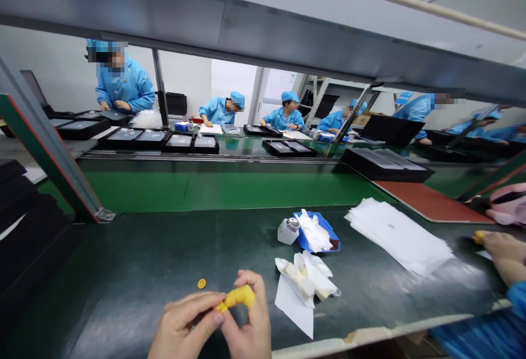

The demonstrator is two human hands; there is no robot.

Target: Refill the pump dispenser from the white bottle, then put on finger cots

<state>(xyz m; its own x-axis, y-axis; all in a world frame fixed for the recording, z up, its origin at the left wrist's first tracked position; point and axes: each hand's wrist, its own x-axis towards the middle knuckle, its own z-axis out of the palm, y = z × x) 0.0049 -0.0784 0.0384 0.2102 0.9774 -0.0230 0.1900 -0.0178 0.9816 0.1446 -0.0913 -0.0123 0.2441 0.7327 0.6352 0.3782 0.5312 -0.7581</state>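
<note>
Near the front edge of the dark green table, my left hand [187,323] pinches one end of a curved, segmented yellow piece [240,296]. My right hand [251,320] has its fingers around the other end of that piece, so both hands hold it. A small round yellow disc [201,283] lies on the table beyond my left hand. Right of my right hand are crumpled white papers [306,282], touched by neither hand.
A white bottle [288,231] stands beside a blue bin [332,244] with white tissues. White sheets [400,235] lie further right, near a red-brown board [435,201]. Another person's hand [503,252] is at the right edge. Dark trays are stacked left; people in blue work behind.
</note>
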